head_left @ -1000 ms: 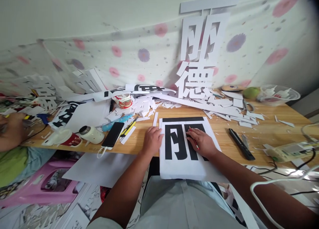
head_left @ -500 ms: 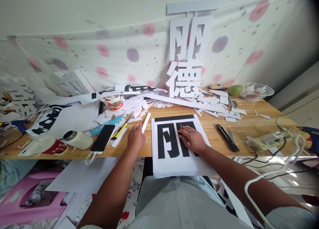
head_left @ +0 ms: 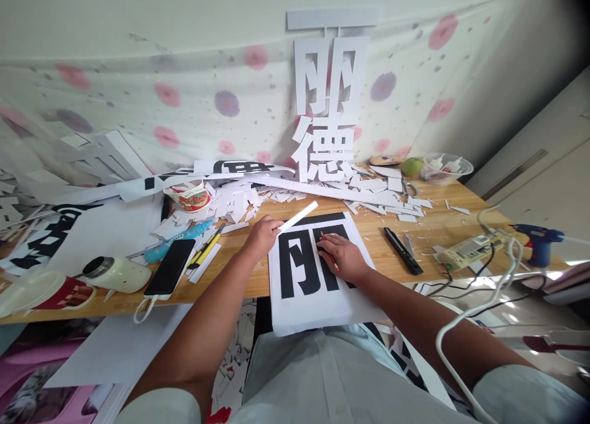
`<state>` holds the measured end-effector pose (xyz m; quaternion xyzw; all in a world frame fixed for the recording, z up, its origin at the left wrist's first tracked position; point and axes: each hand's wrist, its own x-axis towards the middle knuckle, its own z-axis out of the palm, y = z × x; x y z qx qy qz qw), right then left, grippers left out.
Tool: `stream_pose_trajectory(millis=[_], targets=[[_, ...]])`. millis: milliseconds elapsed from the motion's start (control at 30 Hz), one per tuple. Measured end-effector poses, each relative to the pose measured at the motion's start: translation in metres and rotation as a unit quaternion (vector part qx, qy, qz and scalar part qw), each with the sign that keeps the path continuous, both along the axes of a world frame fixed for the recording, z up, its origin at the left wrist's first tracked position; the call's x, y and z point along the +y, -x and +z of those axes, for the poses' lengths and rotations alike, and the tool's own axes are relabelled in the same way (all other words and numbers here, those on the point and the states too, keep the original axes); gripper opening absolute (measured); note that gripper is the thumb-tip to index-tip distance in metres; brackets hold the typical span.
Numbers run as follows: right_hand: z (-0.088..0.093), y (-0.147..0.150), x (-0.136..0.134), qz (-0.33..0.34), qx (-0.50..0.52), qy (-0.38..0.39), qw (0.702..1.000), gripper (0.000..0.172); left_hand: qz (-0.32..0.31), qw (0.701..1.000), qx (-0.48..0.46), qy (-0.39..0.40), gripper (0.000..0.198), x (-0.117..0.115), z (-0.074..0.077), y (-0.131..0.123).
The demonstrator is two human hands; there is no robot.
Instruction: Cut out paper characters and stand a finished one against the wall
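A white board (head_left: pixel 308 304) printed with a big black character lies on the wooden table (head_left: pixel 433 243) and overhangs its near edge. My left hand (head_left: pixel 262 235) pinches a narrow white strip (head_left: pixel 298 216) and holds it slanted above the board's top left corner. My right hand (head_left: pixel 340 257) rests on the black print, fingers closed round a thin red knife or pen (head_left: pixel 330 258).
Paper offcuts (head_left: pixel 239 200) litter the back of the table under tall white cut-out characters (head_left: pixel 329 104). Left of my hands lie a phone (head_left: pixel 169 268), yellow cutters (head_left: pixel 206 246), a white flask (head_left: pixel 115 273) and a printed cup (head_left: pixel 188 196). A black cutter (head_left: pixel 403 251), power strip (head_left: pixel 465 250) and blue glue gun (head_left: pixel 537 239) sit right.
My left hand left the board's edge, took up the white strip beside it and raised it over the board's corner. My right hand stayed on the print. The view swung right.
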<state>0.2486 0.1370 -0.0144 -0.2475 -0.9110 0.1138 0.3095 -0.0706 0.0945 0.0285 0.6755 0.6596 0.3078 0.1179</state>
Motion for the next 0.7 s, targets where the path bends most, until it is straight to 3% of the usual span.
stream_pose_trajectory(millis=[167, 300, 500, 700], targets=[[0.003, 0.001, 0.0, 0.002, -0.006, 0.0, 1.0, 0.024, -0.099, 0.993, 0.019, 0.059, 0.028, 0.052, -0.011, -0.006], [0.007, 0.002, -0.001, 0.002, -0.009, -0.004, 1.0, 0.022, -0.123, 0.99, 0.032, 0.055, 0.024, 0.072, -0.02, -0.015], [0.006, 0.002, 0.0, 0.002, 0.001, -0.011, 1.0, 0.019, -0.098, 0.994, 0.041, -0.025, 0.017, 0.068, -0.027, -0.003], [0.002, 0.0, 0.0, 0.004, 0.004, -0.011, 1.0, 0.02, -0.08, 0.996, 0.018, 0.025, 0.024, 0.042, -0.025, 0.037]])
